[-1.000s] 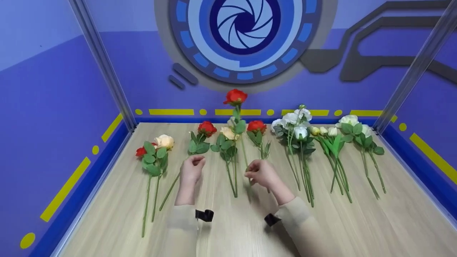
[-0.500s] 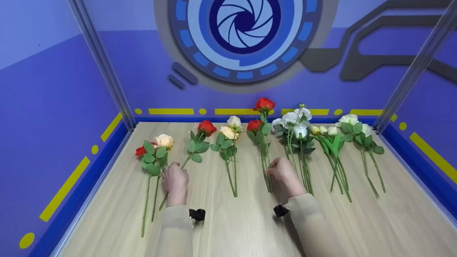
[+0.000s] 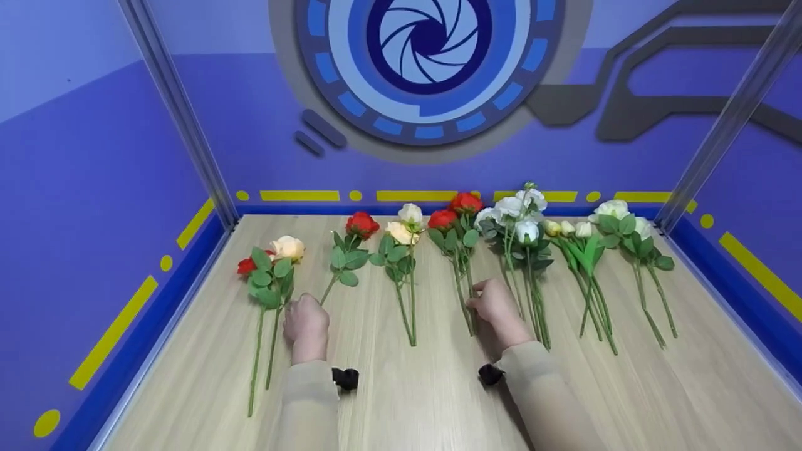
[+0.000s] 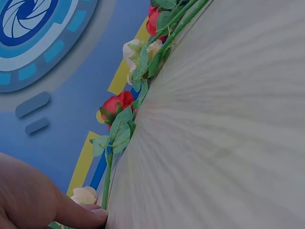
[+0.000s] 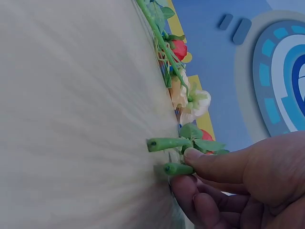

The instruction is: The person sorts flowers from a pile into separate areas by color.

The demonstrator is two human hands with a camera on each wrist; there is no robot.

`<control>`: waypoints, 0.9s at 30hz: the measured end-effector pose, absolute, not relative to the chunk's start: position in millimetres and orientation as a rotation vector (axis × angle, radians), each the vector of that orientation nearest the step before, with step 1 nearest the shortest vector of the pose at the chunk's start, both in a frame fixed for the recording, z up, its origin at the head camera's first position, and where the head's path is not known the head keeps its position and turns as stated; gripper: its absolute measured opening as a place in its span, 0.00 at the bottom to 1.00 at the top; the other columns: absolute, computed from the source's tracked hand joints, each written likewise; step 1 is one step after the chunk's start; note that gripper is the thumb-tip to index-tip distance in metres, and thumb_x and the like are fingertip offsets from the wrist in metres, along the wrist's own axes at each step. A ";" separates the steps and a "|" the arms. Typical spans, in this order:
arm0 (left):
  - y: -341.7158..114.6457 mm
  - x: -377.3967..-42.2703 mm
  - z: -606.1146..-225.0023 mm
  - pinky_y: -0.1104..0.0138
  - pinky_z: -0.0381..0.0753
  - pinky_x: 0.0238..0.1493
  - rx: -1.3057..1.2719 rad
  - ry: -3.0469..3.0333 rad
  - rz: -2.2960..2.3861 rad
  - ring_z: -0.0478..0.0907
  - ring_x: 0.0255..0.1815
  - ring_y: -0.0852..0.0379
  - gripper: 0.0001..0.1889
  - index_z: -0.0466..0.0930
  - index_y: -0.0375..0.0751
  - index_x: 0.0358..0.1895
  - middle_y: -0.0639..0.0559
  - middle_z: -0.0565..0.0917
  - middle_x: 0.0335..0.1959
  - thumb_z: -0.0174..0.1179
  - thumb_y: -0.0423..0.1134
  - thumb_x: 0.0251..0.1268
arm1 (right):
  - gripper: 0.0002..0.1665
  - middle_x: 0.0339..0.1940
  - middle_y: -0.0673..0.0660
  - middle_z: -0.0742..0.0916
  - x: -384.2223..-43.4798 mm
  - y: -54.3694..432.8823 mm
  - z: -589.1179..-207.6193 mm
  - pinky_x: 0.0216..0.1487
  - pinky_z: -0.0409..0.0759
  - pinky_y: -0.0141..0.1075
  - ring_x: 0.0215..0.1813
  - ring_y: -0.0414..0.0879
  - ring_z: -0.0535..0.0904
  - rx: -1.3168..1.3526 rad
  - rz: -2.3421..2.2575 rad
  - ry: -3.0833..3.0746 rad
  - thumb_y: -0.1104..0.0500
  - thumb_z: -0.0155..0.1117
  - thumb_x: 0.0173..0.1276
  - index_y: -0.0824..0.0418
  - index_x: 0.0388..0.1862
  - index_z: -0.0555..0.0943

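My left hand [image 3: 307, 326] is at the lower stem of a single red rose [image 3: 361, 225]. In the left wrist view, the fingers [image 4: 88, 214] pinch that green stem [image 4: 108, 179] close to the tabletop. Further right, my right hand [image 3: 498, 307] holds the stem of another red rose [image 3: 467, 202], which lies alongside a similar red rose [image 3: 442, 219]. Two cut stem ends [image 5: 167, 144] show in the right wrist view, the lower one between thumb and finger. Left of my left hand lie a peach rose [image 3: 288, 248] and a red flower [image 3: 247, 265], partly covered by leaves.
Between the hands lie cream and peach roses [image 3: 403, 233]. Rightward are white flowers [image 3: 510, 208], white tulips [image 3: 583, 230] and pale green-white roses [image 3: 613, 211]. All rest on a wooden table [image 3: 401, 401] enclosed by blue panels [image 3: 250, 138].
My right hand has carried its red rose rightward from the middle and lowered it beside the other red rose. My left hand has moved left and down onto the left red rose's stem.
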State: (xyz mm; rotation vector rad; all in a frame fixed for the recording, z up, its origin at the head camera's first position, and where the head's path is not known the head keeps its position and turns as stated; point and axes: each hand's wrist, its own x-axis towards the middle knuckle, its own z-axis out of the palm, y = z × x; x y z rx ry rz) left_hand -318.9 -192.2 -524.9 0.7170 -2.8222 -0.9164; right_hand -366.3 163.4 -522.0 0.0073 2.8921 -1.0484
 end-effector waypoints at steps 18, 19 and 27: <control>-192.5 -311.9 -510.0 0.52 0.79 0.39 0.509 -2.870 -1.083 0.74 0.35 0.46 0.13 0.79 0.28 0.33 0.35 0.81 0.34 0.42 0.22 0.66 | 0.22 0.56 0.73 0.87 -360.7 160.0 -521.7 0.61 0.81 0.55 0.59 0.67 0.83 -0.109 -0.899 2.976 0.62 0.69 0.68 0.77 0.55 0.82; -193.0 -312.2 -509.9 0.55 0.76 0.37 0.491 -2.861 -1.119 0.70 0.32 0.48 0.12 0.76 0.30 0.29 0.39 0.78 0.30 0.42 0.21 0.65 | 0.22 0.56 0.73 0.87 -360.9 160.1 -521.4 0.62 0.80 0.55 0.60 0.67 0.82 -0.108 -0.901 2.971 0.62 0.69 0.69 0.77 0.56 0.82; -193.5 -321.8 -507.0 0.60 0.81 0.37 0.503 -2.802 -1.367 0.83 0.35 0.43 0.11 0.83 0.25 0.33 0.34 0.86 0.33 0.55 0.29 0.70 | 0.22 0.55 0.73 0.87 -362.2 159.7 -520.7 0.60 0.81 0.55 0.58 0.67 0.83 -0.121 -0.882 2.969 0.62 0.69 0.69 0.76 0.55 0.82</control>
